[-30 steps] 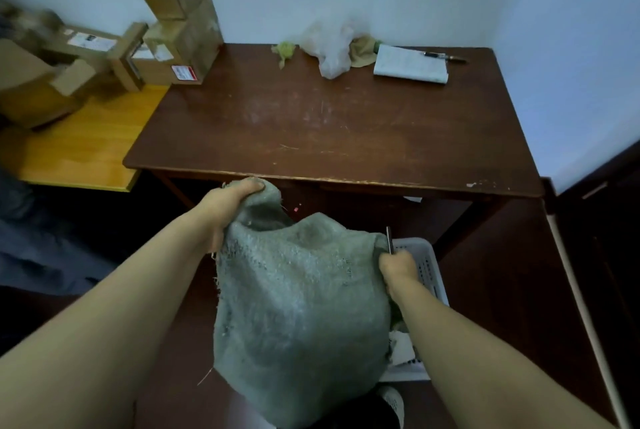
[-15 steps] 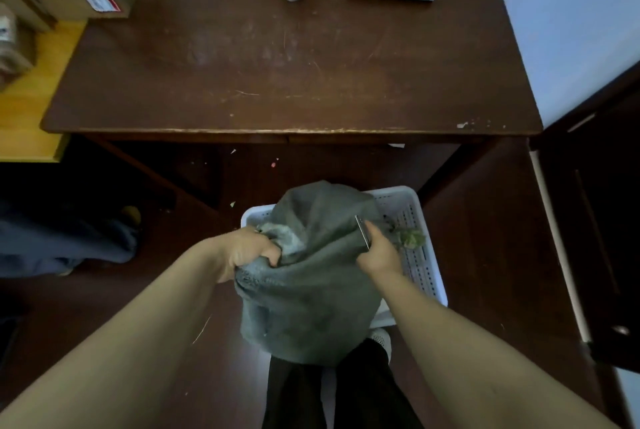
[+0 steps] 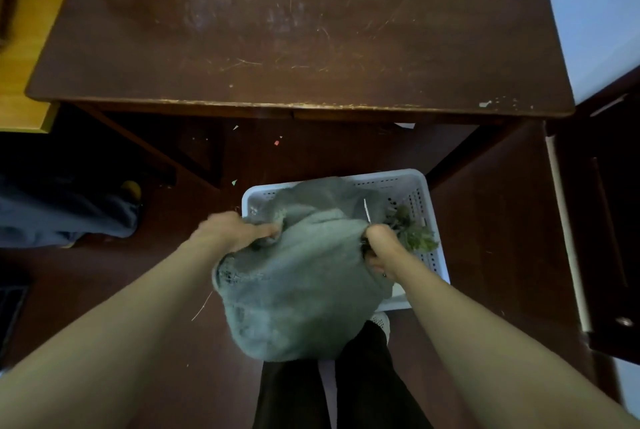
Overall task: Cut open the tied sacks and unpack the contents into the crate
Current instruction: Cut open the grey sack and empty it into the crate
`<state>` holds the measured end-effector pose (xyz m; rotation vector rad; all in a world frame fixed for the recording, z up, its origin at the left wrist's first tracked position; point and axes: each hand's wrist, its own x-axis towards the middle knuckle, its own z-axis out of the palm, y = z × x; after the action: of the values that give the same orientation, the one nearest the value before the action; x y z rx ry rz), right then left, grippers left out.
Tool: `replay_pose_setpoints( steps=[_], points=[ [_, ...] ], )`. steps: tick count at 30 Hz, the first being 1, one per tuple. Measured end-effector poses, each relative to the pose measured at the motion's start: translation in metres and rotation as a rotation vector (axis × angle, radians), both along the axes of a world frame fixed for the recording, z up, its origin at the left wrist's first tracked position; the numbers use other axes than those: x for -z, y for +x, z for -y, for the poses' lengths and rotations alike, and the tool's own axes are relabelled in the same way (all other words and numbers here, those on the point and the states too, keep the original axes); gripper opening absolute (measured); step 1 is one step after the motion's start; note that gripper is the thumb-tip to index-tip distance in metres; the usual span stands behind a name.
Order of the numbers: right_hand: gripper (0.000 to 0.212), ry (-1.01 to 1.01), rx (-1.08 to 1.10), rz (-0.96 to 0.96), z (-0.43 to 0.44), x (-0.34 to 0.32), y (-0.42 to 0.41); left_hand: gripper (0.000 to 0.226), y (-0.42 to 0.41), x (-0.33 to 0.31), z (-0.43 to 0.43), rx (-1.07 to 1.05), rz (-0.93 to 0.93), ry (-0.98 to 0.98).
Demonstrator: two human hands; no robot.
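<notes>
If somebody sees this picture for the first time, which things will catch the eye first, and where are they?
The grey-green sack at the centre, gripped by the left hand and right hand, stands out first. Behind it on the floor sits the white crate, with leafy greens at its right side. Above, the scratched brown table fills the upper part.

Head camera looks steeply down, close over the crate (image 3: 420,183); edges seemingly blurred.
</notes>
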<state>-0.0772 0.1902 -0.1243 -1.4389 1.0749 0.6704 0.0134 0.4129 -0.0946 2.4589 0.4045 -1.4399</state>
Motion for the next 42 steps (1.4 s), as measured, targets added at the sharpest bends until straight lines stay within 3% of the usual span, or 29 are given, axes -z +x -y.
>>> replay_pose_setpoints(
  steps=[1,3,6,10,12,14,17,20,22,24,26,29,34,37,42],
  points=[
    [0.019,0.068,0.017,-0.002,0.002,-0.004,-0.004,0.088,0.004,0.006,0.005,0.122,0.196,0.161],
    [0.027,0.15,0.053,0.019,0.002,-0.009,-0.012,0.1,0.01,0.022,0.017,0.132,0.412,0.15],
    [0.029,0.151,-0.109,0.042,-0.004,-0.003,-0.017,0.122,0.01,0.05,0.048,-0.008,0.248,0.049],
    [0.03,0.223,-0.124,-0.068,0.008,0.026,-0.036,0.134,-0.008,0.103,0.065,-0.026,0.123,0.156],
    [0.03,0.235,-0.019,-0.129,0.019,0.041,-0.045,0.125,-0.023,0.13,0.063,-0.107,0.019,0.104],
    [0.025,0.2,0.077,-0.113,0.028,0.054,-0.049,0.102,-0.037,0.147,0.063,-0.078,-0.028,-0.013],
    [0.022,0.092,0.174,-0.032,0.039,0.072,-0.051,0.053,-0.049,0.159,0.063,0.056,0.059,-0.063],
    [0.019,0.132,0.253,-0.062,0.048,0.08,-0.051,0.04,-0.05,0.16,0.066,-0.044,0.118,-0.016],
    [0.019,0.186,0.212,-0.083,0.05,0.081,-0.051,0.058,-0.046,0.161,0.067,-0.157,0.192,0.113],
    [0.024,0.181,0.046,-0.126,0.05,0.08,-0.051,0.092,-0.042,0.163,0.067,-0.135,0.269,0.236],
    [0.027,0.16,-0.133,-0.186,0.049,0.084,-0.056,0.121,-0.04,0.174,0.064,-0.074,0.303,0.222],
    [0.025,0.151,-0.266,-0.25,0.052,0.094,-0.068,0.13,-0.034,0.197,0.061,0.012,0.304,0.155],
    [0.028,0.182,-0.316,-0.258,0.061,0.113,-0.08,0.108,-0.016,0.228,0.069,-0.22,0.238,0.067],
    [0.021,0.173,-0.236,-0.251,0.06,0.118,-0.084,0.082,-0.008,0.242,0.066,-0.33,0.204,0.026],
    [0.026,0.271,-0.135,-0.202,0.061,0.122,-0.092,0.034,-0.003,0.245,0.064,-0.059,0.291,0.129]
  ],
)
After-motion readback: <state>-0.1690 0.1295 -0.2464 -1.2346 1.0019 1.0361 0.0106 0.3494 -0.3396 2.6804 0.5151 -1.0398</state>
